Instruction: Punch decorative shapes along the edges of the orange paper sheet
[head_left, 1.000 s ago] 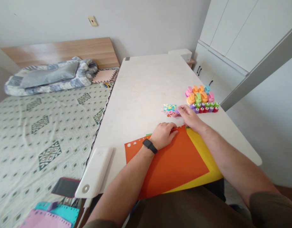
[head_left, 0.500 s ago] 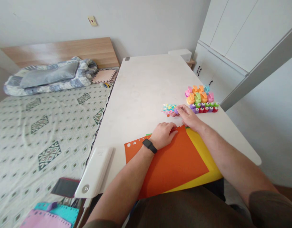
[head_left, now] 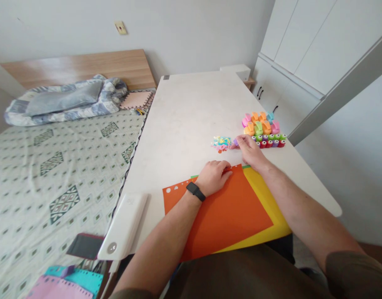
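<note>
My right hand (head_left: 252, 153) is closed on a small purple craft punch (head_left: 235, 142), partly hidden by the fingers, just right of a heap of paper cut-outs (head_left: 222, 143). My left hand (head_left: 213, 176), with a black watch at the wrist, lies on the upper part of an orange sheet (head_left: 231, 211), thumb apart from the fingers. Small punched holes run along that sheet's far edge. Beneath it are a yellow sheet (head_left: 265, 195) and a sliver of green paper (head_left: 193, 177). Several small punches (head_left: 269, 142) stand in rows right of my right hand.
Larger coloured punches (head_left: 261, 123) stand behind the small ones on the white table (head_left: 193, 112). A long white device (head_left: 125, 226) with a cable lies at the table's left edge. A bed (head_left: 85, 153) adjoins on the left. Cabinets (head_left: 290, 79) are at the right.
My right hand has moved a little to the right with the purple punch, away from the cut-outs. A few more orange bits show by the heap. My left hand stays put.
</note>
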Tool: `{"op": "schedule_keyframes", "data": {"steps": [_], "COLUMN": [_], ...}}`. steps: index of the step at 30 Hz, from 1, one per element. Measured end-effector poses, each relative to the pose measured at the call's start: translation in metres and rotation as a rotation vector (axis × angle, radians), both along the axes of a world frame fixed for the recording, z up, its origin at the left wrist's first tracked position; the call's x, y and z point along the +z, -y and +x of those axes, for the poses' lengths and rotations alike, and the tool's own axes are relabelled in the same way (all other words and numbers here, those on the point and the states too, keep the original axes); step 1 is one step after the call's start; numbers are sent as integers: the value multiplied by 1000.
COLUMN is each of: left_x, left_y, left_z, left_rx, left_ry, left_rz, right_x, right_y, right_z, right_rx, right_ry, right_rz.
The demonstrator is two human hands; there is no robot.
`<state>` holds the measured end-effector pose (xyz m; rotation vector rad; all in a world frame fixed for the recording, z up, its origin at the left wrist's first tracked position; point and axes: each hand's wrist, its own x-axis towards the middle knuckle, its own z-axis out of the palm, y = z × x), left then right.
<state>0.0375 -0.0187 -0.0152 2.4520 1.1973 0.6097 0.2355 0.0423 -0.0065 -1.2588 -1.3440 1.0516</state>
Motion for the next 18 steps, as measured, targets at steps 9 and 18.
{"op": "schedule_keyframes", "data": {"steps": [9,18], "left_x": [-1,3], "left_y": [0,-1], "left_z": [-1,-2], "left_rx": [11,50], "left_ry": [14,43], "left_rz": [-4,-10], "right_x": [4,6], "right_y": [0,1], "right_z": [14,19], "right_rx": [-123,-164], "right_ry": [-73,-33], "right_rz": [42,28]}}
